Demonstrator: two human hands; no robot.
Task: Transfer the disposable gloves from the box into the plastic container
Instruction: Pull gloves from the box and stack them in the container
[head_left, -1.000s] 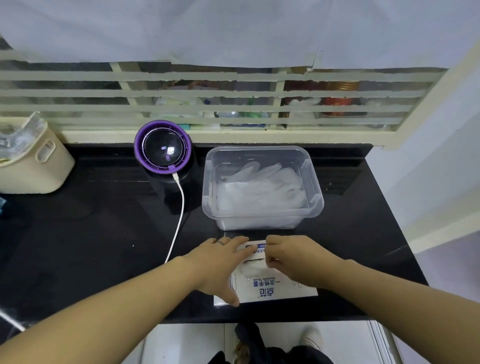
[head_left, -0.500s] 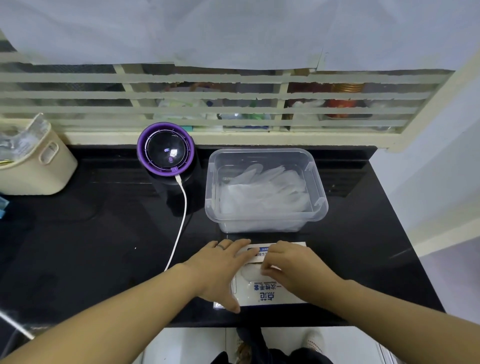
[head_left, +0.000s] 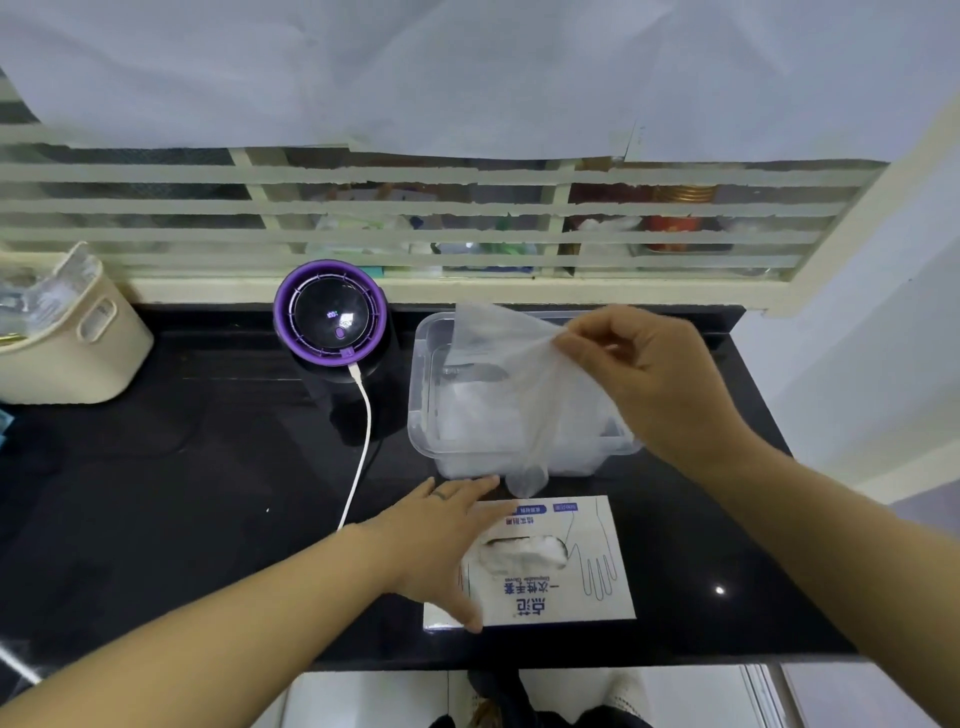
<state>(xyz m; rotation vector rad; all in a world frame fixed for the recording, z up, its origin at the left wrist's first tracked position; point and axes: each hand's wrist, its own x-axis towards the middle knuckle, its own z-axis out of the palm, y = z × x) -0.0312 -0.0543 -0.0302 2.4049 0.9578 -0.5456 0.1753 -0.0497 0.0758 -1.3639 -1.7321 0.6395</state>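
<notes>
Head view: right hand (head_left: 660, 384) pinches glove (head_left: 514, 364) above container (head_left: 418, 415), tail hanging toward 6 o'clock; left hand (head_left: 441, 535) flat on box (head_left: 571, 587).

Blue "一次性手套", small "Disposable Gloves" — both upside down, on the glove box (head_left: 561, 587)

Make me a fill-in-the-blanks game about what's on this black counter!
The right hand pinches a see-through glove over the plastic container, while the left hand lies flat on the ____.
The cable plugged into the round gadget is ____.
The gadget's rim is ____.
Missing words: box, white, purple.
</notes>
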